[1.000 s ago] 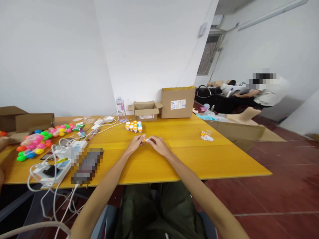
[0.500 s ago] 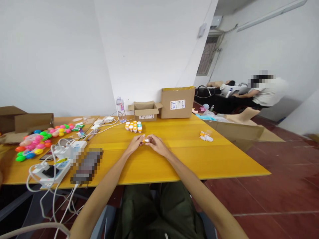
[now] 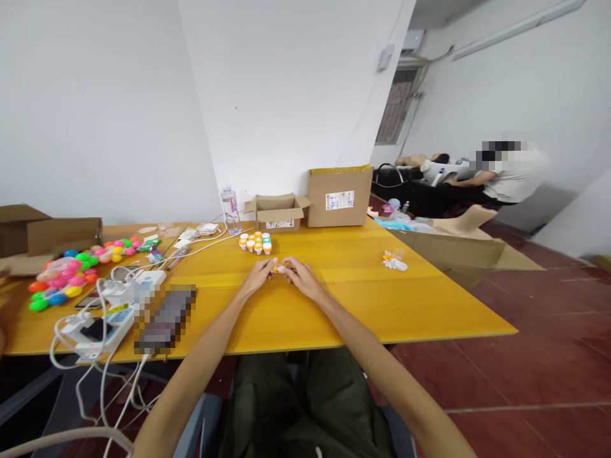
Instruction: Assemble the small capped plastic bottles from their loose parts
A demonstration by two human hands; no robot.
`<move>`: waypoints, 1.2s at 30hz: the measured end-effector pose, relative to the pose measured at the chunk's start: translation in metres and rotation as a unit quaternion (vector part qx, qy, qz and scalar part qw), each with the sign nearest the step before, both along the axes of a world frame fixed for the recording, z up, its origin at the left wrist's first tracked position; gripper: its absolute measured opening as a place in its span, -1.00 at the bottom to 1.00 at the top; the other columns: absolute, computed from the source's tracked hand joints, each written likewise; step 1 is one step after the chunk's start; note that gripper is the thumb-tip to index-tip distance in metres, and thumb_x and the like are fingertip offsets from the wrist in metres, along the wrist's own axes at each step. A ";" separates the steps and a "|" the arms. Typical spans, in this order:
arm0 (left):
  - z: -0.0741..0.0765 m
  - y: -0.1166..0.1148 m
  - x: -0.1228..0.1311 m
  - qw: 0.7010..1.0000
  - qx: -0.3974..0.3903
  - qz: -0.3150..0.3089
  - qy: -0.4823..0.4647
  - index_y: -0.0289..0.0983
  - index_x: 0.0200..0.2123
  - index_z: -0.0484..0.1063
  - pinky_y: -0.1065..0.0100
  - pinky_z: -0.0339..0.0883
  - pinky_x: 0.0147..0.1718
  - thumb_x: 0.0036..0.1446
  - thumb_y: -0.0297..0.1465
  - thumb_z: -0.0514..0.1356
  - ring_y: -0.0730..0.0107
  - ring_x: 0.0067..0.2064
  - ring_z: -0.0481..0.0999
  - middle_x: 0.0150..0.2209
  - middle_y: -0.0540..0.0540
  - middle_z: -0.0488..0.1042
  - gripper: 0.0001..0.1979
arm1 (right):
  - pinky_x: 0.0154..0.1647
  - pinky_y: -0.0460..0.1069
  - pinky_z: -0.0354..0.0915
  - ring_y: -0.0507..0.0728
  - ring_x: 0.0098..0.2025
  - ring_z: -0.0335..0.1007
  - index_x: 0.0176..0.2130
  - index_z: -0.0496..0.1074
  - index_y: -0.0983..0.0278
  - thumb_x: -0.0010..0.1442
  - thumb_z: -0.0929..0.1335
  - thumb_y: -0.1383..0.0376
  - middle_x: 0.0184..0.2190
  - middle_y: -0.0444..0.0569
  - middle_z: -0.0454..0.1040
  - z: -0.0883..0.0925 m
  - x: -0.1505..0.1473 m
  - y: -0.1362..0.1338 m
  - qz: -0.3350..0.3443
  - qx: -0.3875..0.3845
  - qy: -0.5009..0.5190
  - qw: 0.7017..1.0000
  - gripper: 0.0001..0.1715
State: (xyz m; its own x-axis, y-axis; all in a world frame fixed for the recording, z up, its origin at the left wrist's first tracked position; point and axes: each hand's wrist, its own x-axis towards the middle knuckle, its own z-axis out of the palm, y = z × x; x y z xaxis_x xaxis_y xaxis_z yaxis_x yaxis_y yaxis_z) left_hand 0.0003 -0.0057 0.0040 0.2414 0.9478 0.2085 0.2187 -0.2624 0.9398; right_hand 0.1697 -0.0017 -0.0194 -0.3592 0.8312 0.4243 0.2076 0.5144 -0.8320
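Note:
Between my two hands, just above the middle of the yellow table (image 3: 382, 305), is a small orange and white plastic piece (image 3: 279, 270). My left hand (image 3: 259, 277) grips its left side with closed fingers. The fingers of my right hand (image 3: 301, 278) pinch its right side, so most of the piece is covered and its exact kind cannot be made out. Behind the hands stands a tight cluster of small white-topped pieces (image 3: 255, 243), mostly orange with some teal. Loose orange and white parts (image 3: 394, 261) lie off to the right.
At the back are a small open carton (image 3: 279, 219), a larger closed box (image 3: 340, 198) and a water bottle (image 3: 231, 210). A power strip (image 3: 121, 315), cables, a phone (image 3: 167, 318) and colourful plastic balls (image 3: 67, 277) occupy the left. A person (image 3: 510, 175) sits far right.
My right fingers have shifted slightly around the small piece, which shows a little differently between the hands. Both arms stay in nearly the same place.

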 end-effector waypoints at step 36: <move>-0.002 0.001 0.000 1.000 0.009 -0.013 -0.003 -0.26 -0.57 0.28 0.43 0.15 -0.54 0.09 0.03 0.14 0.49 -0.56 0.25 -0.64 0.11 0.23 -0.52 | -0.37 -0.04 0.30 0.07 -0.44 0.38 -0.18 0.33 0.17 0.08 0.40 0.06 -0.47 -0.21 0.44 -0.003 -0.002 0.002 -0.014 -0.007 0.005 1.000 -0.64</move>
